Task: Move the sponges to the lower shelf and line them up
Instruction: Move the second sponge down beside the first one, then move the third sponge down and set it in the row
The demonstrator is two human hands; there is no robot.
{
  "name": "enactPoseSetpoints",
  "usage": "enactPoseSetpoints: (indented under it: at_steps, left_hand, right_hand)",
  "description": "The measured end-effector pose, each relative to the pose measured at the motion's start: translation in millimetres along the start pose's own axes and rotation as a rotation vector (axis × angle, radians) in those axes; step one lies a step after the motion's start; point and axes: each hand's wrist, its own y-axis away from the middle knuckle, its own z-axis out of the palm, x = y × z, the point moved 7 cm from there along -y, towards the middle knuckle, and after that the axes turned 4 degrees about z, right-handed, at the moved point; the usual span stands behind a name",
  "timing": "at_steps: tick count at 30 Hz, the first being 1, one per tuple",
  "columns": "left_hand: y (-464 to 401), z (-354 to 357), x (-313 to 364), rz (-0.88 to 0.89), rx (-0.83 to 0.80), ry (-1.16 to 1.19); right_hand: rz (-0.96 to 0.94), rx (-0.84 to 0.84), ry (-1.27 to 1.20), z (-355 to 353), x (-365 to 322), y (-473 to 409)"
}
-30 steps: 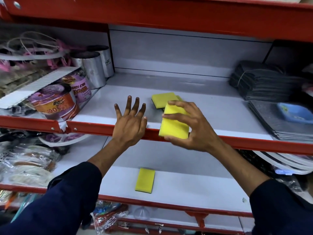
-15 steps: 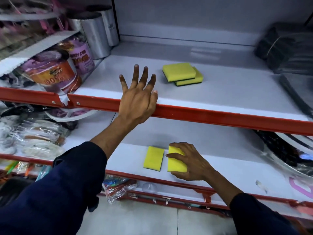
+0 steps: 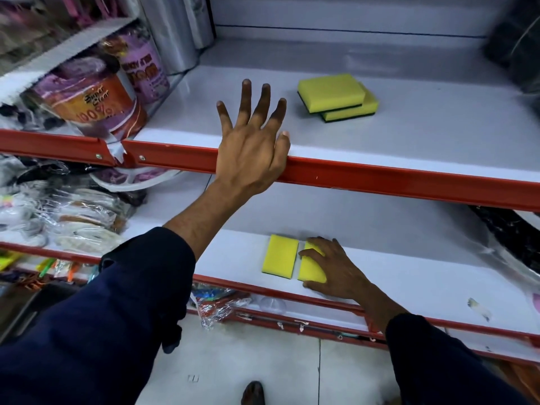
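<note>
Two yellow sponges with dark green undersides lie stacked on the upper shelf [image 3: 423, 147], the top sponge [image 3: 330, 90] askew over the bottom sponge [image 3: 352, 111]. On the lower shelf [image 3: 409, 267] a yellow sponge [image 3: 280, 256] lies flat. A second yellow sponge [image 3: 310, 270] lies right beside it under my right hand [image 3: 336, 266], whose fingers and thumb clasp it. My left hand [image 3: 252, 141] rests with fingers spread on the upper shelf's red front edge, holding nothing.
Purple and orange tubs [image 3: 96, 106] and shiny cans [image 3: 178, 30] stand on the upper shelf's left; dark packs [image 3: 517, 39] sit at its right. Plastic-wrapped goods [image 3: 58, 217] fill the lower shelf's left, dark items [image 3: 508, 238] its right. Tiled floor [image 3: 248, 361] lies below.
My right hand carried a sponge from the upper shelf down to the lower shelf and set it beside the first one. My left hand stayed on the shelf edge.
</note>
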Motion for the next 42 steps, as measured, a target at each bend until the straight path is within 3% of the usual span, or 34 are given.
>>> enactPoseSetpoints:
  at_steps: [3,12,22,26,29,33,38,42]
  left_hand:
    - [1.0,-0.5,0.6,0.004,-0.004,-0.003]
    - [3.9,-5.9,3.4,0.017,-0.012,-0.022]
    - [4.9,-10.9,5.9,0.009,-0.041,-0.014]
    - [6.0,-11.7,7.8,-0.003,-0.052,-0.004]
    - [5.8,-11.8,7.3,-0.01,-0.062,0.006]
    - [5.2,-9.8,6.3,-0.014,-0.067,0.021]
    - [3.3,-7.6,4.5,-0.009,-0.094,0.018]
    - [3.2,-6.0,2.9,-0.001,-0.111,0.001]
  right_hand:
    - [-0.115,0.085,-0.006,-27.7,-16.6,4.0]
    - [-0.503,0.55,0.016,-188.6,-104.1,31.6]
    - [-0.119,0.748,0.131,-323.8,-84.8,-1.6]
    - [0.268,0.651,0.077,-342.9,-46.1,-29.1]
    - [0.453,0.512,-0.028,-345.2,-33.3,-57.0]
    - [0.549,0.33,0.005,-338.7,-37.5,-93.8]
    - [0.627,0.224,0.056,-326.2,-34.7,-122.9]
    - [0.61,0.263,0.069,-325.2,-31.7,-126.3]
